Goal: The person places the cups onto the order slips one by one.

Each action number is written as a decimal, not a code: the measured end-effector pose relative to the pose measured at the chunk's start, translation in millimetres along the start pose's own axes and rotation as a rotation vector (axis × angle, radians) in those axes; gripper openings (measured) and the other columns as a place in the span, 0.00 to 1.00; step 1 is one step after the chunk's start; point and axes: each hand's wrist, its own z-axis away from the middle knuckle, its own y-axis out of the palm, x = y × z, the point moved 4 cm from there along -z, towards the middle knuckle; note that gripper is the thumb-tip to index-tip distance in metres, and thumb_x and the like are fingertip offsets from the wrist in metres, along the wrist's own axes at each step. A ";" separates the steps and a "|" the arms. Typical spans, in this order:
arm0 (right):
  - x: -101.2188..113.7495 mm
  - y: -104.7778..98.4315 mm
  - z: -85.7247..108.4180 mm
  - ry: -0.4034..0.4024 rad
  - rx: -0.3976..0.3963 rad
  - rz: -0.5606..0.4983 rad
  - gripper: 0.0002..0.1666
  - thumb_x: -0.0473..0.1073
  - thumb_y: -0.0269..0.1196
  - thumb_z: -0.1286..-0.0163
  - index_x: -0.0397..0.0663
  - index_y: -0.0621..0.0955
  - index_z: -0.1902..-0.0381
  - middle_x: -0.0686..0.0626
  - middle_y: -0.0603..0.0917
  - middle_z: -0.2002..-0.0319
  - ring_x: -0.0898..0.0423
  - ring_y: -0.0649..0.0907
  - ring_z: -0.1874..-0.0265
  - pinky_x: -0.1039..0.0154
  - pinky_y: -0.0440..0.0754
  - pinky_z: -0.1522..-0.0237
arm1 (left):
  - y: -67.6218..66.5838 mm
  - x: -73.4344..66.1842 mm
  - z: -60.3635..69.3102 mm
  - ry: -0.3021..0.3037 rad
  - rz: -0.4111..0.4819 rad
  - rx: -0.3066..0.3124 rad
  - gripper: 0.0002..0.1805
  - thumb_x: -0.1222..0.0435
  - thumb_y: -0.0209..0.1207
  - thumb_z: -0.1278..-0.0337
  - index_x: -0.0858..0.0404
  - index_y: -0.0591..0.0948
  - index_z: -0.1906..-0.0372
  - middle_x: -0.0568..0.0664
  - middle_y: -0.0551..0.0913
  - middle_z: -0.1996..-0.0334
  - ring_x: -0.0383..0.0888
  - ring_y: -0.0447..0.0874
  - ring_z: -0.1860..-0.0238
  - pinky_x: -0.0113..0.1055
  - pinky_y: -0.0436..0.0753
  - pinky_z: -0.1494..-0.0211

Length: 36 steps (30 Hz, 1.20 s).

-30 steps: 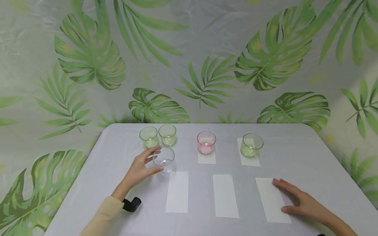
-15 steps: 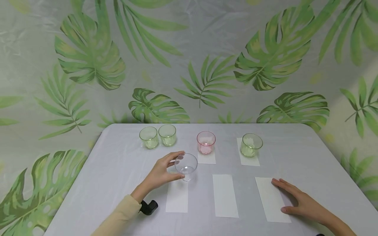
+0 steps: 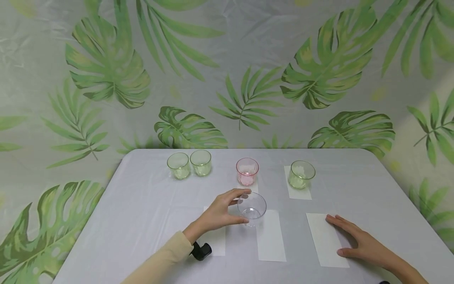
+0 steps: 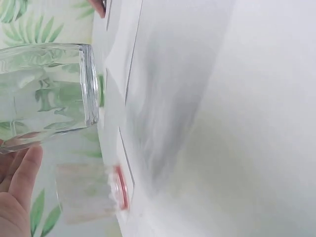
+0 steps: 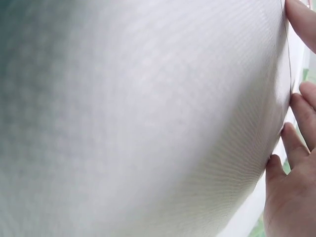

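My left hand (image 3: 220, 213) holds a clear glass cup (image 3: 252, 208) between thumb and fingers. In the left wrist view the clear cup (image 4: 49, 91) is raised off the table. From the head view it overlaps the upper left part of the middle white paper strip (image 3: 272, 240). My right hand (image 3: 363, 244) rests on the right side, fingers spread, thumb and fingertips at the edge of the right paper strip (image 3: 324, 240). In the right wrist view the right hand's fingertips (image 5: 289, 131) touch down at the paper's edge.
A pink cup (image 3: 247, 172) and a green cup (image 3: 301, 174) stand on paper strips farther back. Two more green cups stand close together at the back left, a front one (image 3: 179, 166) and another (image 3: 201, 163). A left paper strip (image 3: 217, 240) lies partly under my left arm.
The left hand has carried the clear cup rightward and toward me, from beside the two green cups to the middle paper strip. My right hand has stayed in place.
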 end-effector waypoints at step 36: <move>0.8 -0.7 1.1 -0.024 -0.026 0.070 0.49 0.46 0.74 0.49 0.55 0.66 0.30 0.80 0.52 0.36 0.87 0.47 0.40 0.30 0.67 0.58 | 132.2 -40.8 -83.3 0.115 -0.175 0.352 0.42 0.60 0.71 0.51 0.61 0.65 0.31 0.48 0.70 0.37 0.29 0.67 0.41 0.14 0.65 0.44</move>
